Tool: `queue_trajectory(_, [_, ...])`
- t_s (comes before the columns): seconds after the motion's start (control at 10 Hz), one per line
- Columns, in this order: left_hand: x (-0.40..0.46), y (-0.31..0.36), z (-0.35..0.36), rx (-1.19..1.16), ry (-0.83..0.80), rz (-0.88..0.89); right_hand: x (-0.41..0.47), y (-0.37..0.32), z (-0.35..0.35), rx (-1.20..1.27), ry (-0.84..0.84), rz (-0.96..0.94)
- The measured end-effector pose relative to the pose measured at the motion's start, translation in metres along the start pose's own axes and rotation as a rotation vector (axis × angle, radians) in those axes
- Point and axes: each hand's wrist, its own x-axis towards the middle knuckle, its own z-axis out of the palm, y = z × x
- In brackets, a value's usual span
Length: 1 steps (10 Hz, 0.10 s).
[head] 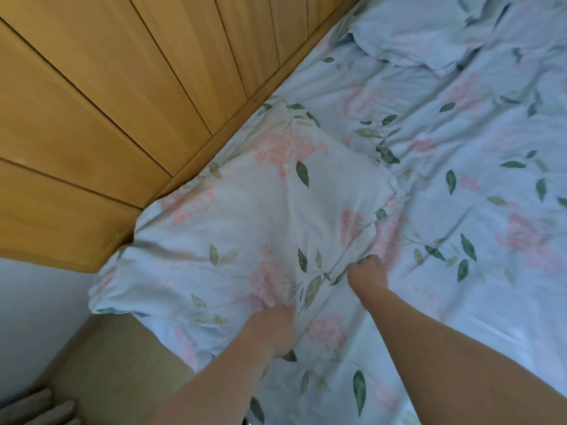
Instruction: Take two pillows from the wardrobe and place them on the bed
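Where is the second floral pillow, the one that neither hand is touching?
In the head view, the second pillow lies at the upper right on the bed, near the wooden headboard, beyond the near pillow.

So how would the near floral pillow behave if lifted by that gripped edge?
Probably floppy: the near pillow creases deeply where the left hand and right hand pinch it. Likely light for its size, seeming to need only edge pinches. Unlikely to slide on the bed sheet.

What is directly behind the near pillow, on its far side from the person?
The wooden headboard stands directly behind the near pillow, which meets its base. Whatever lies under the pillow is covered.
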Motion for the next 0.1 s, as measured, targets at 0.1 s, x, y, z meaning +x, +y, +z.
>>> queue_trajectory(0.1, [-0.0381,0.0034,-0.0447,0.060,0.208,0.042,-0.0607,-0.0285,-0.0262,-0.036,-0.049,-0.158])
